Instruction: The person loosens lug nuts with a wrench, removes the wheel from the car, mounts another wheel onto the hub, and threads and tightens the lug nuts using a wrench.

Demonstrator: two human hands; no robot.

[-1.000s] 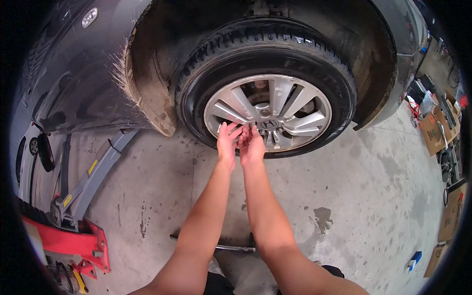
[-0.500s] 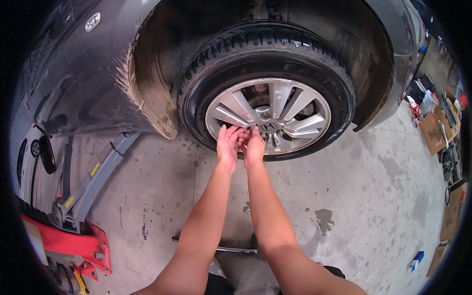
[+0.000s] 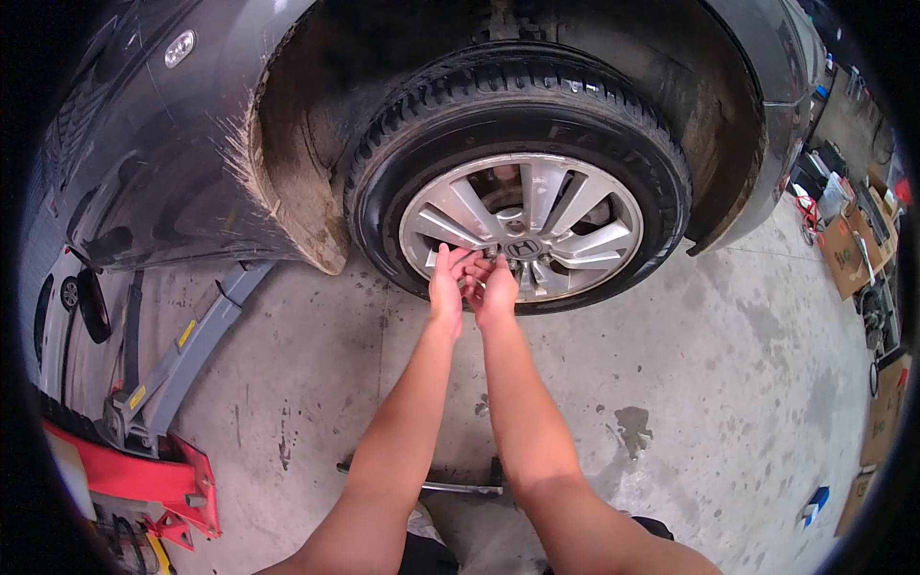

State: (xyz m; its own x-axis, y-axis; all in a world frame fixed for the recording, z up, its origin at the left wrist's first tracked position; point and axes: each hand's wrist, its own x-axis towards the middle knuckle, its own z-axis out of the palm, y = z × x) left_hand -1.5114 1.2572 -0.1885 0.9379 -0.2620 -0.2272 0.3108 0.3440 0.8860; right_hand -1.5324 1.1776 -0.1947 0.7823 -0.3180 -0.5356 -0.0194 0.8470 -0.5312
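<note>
Both of my hands are at the lower left part of the silver alloy rim of a car wheel, just left of its centre cap. My left hand is cupped, palm turned inward, with its fingers apart. Against its fingertips, my right hand has its fingers curled together near a lug hole; what it pinches is too small to make out. The black tire surrounds the rim.
A grey car fender arches around the wheel. At the left are a grey lift arm and a red jack. A metal bar lies on the floor between my forearms. Cardboard boxes stand at the right.
My right hand has shifted slightly and its fingers have moved a little beside the centre cap. My left hand has moved slightly to the right.
</note>
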